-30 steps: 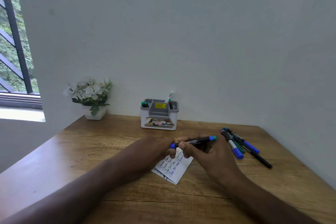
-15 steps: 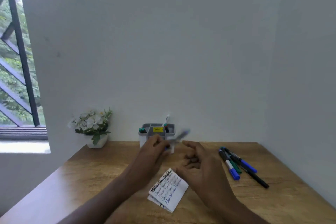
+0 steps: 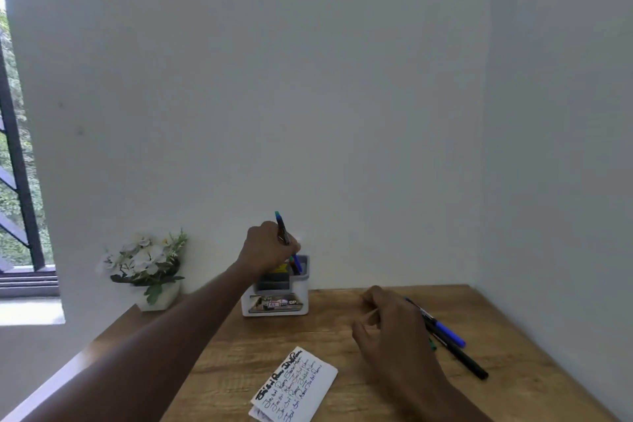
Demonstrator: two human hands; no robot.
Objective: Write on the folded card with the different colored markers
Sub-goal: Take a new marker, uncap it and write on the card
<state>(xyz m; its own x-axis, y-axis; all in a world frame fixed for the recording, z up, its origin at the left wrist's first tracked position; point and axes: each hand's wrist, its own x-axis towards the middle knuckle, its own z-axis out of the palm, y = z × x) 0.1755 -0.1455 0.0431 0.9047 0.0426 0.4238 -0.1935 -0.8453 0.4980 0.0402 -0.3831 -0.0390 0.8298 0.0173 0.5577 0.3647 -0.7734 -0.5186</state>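
At the table's back edge, the left hand (image 3: 267,248) now grips the blue marker (image 3: 287,243) over the holder (image 3: 275,298), labelled "OP"; right hand (image 3: 394,329) relaxed, empty.

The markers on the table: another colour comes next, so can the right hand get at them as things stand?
Probably yes. The right hand hovers open right beside the loose markers, holding nothing, and nothing lies between them. The left hand is busy putting a marker into the holder.
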